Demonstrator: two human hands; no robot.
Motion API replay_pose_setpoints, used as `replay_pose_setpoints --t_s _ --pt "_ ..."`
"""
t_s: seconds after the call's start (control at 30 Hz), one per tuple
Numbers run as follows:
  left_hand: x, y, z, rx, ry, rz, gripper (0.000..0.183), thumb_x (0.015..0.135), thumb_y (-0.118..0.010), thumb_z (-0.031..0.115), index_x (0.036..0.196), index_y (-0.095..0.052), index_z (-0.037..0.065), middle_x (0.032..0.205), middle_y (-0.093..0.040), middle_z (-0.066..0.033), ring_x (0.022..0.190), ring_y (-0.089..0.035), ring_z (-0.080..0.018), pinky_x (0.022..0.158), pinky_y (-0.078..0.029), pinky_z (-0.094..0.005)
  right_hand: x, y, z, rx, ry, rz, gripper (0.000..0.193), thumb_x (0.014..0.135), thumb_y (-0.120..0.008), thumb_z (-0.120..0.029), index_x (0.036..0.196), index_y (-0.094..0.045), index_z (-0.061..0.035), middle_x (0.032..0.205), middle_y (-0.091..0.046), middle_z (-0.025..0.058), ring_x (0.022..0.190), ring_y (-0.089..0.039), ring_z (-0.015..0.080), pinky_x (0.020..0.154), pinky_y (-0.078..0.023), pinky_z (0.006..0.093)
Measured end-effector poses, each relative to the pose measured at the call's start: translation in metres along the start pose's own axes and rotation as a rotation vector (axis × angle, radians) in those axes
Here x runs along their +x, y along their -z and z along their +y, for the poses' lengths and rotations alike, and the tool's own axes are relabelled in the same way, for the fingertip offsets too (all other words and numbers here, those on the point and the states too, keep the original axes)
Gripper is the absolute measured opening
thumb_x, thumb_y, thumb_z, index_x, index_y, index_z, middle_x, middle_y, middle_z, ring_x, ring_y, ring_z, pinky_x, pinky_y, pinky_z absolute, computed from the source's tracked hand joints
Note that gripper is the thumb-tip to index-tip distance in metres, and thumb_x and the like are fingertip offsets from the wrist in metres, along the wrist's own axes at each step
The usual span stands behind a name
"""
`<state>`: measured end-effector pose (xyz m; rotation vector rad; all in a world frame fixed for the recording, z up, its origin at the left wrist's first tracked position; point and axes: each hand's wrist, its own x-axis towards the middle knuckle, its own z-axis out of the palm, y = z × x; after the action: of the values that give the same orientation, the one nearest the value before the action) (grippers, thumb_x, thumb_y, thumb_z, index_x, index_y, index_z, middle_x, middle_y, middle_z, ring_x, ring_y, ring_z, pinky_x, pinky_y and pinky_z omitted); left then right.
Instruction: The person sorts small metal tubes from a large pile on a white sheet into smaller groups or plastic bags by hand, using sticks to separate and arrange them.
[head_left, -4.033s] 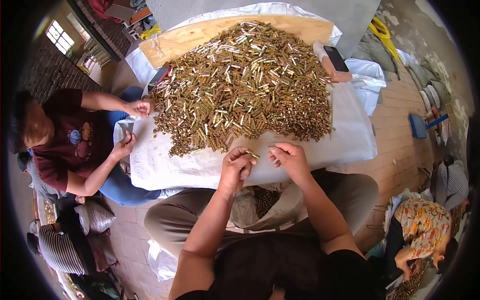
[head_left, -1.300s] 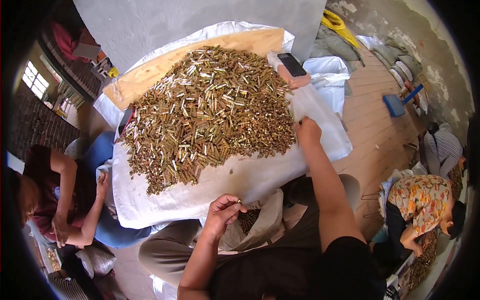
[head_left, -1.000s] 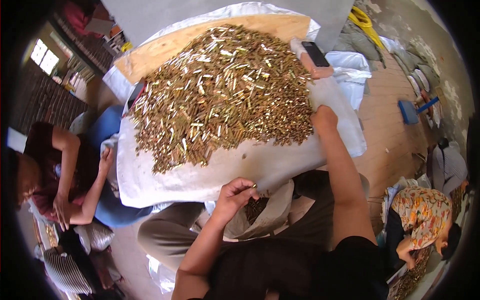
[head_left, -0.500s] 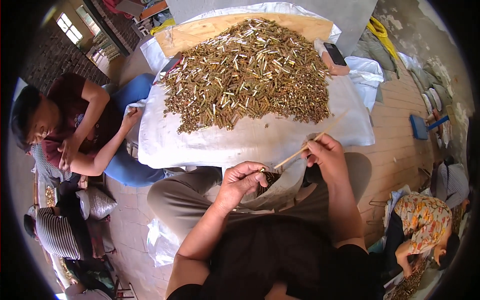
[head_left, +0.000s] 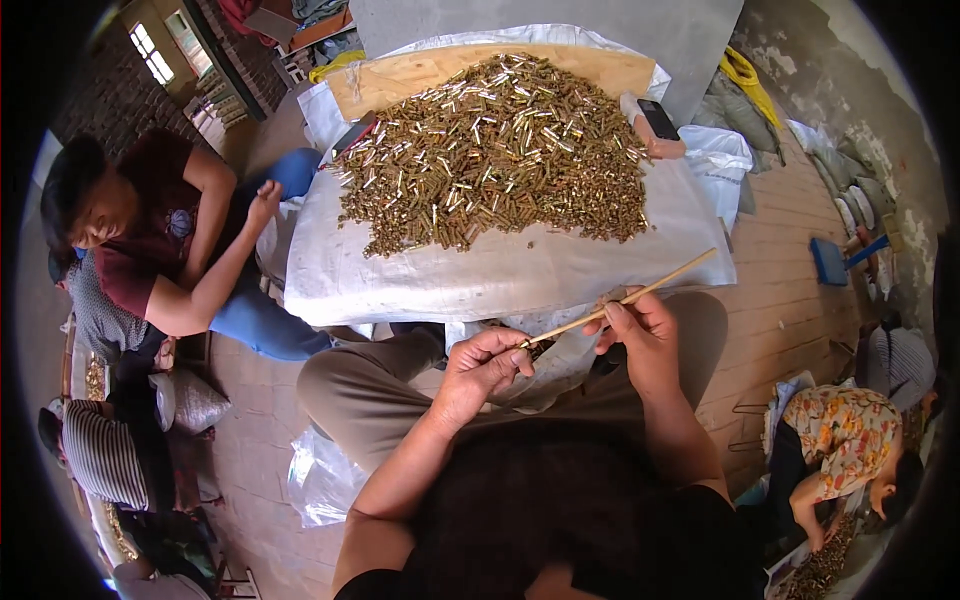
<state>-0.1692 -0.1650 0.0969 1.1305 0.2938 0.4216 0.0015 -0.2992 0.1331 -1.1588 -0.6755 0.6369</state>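
My right hand [head_left: 645,340] pinches a thin wooden stick [head_left: 682,269] that slants down to the left. My left hand [head_left: 478,368] is closed, with thumb and forefinger gripping a small brass-coloured piece [head_left: 524,345], mostly hidden by the fingertips. The stick's lower end meets this piece, though whether it is inside or only against it I cannot tell. Beyond both hands, a large heap of small brass-coloured tubular parts [head_left: 490,150] lies on the white-covered table [head_left: 400,285].
A wooden board [head_left: 390,82] stands behind the heap. On the table's right a phone [head_left: 657,119] rests on a brick-like block [head_left: 660,146]. A person in a dark red shirt [head_left: 150,265] sits at left; several others work farther off. A blue dustpan [head_left: 828,261] lies at right.
The stick's lower end has come left to the brass piece in my left fingers, and my right hand has moved slightly left. The seated person's raised hand has shifted.
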Motion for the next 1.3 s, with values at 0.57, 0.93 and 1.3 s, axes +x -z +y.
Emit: replay_pose_setpoints --t_s 0.57,0.93,1.3 --pt "0.01 0.003 -0.007 0.031 0.032 0.004 0.017 0.089 -0.054 0.005 0.105 -0.058 0.001 0.071 -0.059 -0.0001 0.048 -0.034 -0.0017 0.043 -0.026 -0.0169 0.005 0.0 0.006 -0.057 -0.003 0.006 0.011 0.09 -0.053 -0.009 0.093 -0.055 0.0013 0.079 -0.062 0.0093 0.066 -0.062 0.0155 0.049 -0.049 0.023" --pt "0.01 0.001 -0.014 0.42 -0.069 -0.013 0.019 0.087 -0.058 0.006 0.103 -0.06 -0.003 0.079 -0.061 -0.006 0.065 -0.054 -0.0104 0.059 -0.045 -0.0231 0.005 0.015 0.009 -0.088 -0.264 -0.236 0.017 0.091 -0.051 -0.011 0.098 -0.054 0.0045 0.08 -0.063 0.0088 0.066 -0.062 0.0143 0.053 -0.048 0.0222" --pt "0.014 0.001 -0.021 0.88 -0.331 0.015 0.018 0.084 -0.059 0.006 0.1 -0.061 -0.002 0.091 -0.063 -0.02 0.08 -0.062 -0.0348 0.069 -0.05 -0.0349 -0.01 -0.002 0.009 -0.311 -0.047 -0.272 0.014 0.091 -0.048 -0.008 0.091 -0.055 0.0039 0.078 -0.062 0.0098 0.062 -0.061 0.0138 0.052 -0.047 0.022"
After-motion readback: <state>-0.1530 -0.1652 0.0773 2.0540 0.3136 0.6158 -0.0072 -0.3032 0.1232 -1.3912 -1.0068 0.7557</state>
